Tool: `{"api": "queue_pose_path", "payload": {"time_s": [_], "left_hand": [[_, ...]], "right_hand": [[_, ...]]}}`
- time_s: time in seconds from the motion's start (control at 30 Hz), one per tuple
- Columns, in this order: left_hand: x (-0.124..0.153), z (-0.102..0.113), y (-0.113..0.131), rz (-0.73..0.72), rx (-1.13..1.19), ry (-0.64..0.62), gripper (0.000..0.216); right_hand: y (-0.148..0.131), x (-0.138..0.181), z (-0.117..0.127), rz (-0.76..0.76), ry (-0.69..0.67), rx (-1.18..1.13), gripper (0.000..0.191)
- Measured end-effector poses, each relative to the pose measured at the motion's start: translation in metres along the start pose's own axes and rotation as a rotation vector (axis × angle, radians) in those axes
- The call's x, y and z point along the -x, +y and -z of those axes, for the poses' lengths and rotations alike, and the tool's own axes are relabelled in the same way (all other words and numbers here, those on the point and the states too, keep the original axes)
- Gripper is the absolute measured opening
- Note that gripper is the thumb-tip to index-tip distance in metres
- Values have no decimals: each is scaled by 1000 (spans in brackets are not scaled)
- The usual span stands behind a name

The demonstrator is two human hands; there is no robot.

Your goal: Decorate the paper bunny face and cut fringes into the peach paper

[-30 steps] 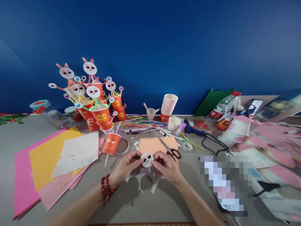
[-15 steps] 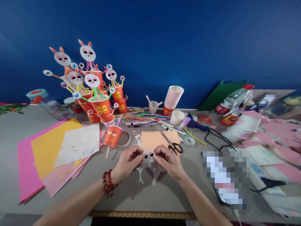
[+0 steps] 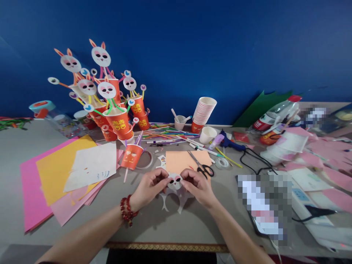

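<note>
Both my hands meet at the table's near middle over a small round paper rabbit face [image 3: 174, 180] with black eyes and pink cheeks. My left hand [image 3: 150, 187], with a red bead bracelet at the wrist, pinches the face's left edge. My right hand [image 3: 198, 187] pinches its right edge. Under them lies a white paper offcut [image 3: 171, 203] with round holes cut out. Just beyond the hands are an orange paper sheet [image 3: 181, 160] and black-handled scissors [image 3: 202, 168].
Finished rabbit cups [image 3: 118, 123] on red paper cups stand at the back left. Pink, yellow and white sheets [image 3: 63, 172] lie left. A cup stack [image 3: 202, 113], pens, tape roll [image 3: 221, 162], blue glue gun [image 3: 229, 143] and a bottle [image 3: 276, 115] sit behind and right.
The hands keep holding the rabbit face, turned slightly between the fingers. The view has tilted so the table sits lower and nearer in the picture.
</note>
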State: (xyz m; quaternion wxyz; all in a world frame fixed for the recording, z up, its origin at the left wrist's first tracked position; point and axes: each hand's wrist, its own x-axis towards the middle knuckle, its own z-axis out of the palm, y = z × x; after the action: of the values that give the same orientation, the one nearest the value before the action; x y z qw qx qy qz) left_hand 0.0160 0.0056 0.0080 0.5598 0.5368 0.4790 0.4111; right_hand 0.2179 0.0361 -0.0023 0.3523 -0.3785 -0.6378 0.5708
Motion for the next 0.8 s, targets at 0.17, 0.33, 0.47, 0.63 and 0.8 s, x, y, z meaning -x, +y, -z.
{"api": "queue_pose_path", "payload": {"time_s": [0.17,0.33,0.47,0.63,0.8], "left_hand": [[0,0,-1,-1,3,-11,31],[-2,1,-6,24,68,-35,31],[-2,1,-9,51,128,-34,32],[-2,1,-8,46,150,2,33],[-1,0,-5,32,181,39,34]], "right_hand": [[-1,0,0,19,1,-9,23],[3,0,0,35,7,-3,21],[3,0,-1,22,12,-11,22],[2,0,1,-15,-6,-23,23],[7,1,2,-11,-36,5,20]]}}
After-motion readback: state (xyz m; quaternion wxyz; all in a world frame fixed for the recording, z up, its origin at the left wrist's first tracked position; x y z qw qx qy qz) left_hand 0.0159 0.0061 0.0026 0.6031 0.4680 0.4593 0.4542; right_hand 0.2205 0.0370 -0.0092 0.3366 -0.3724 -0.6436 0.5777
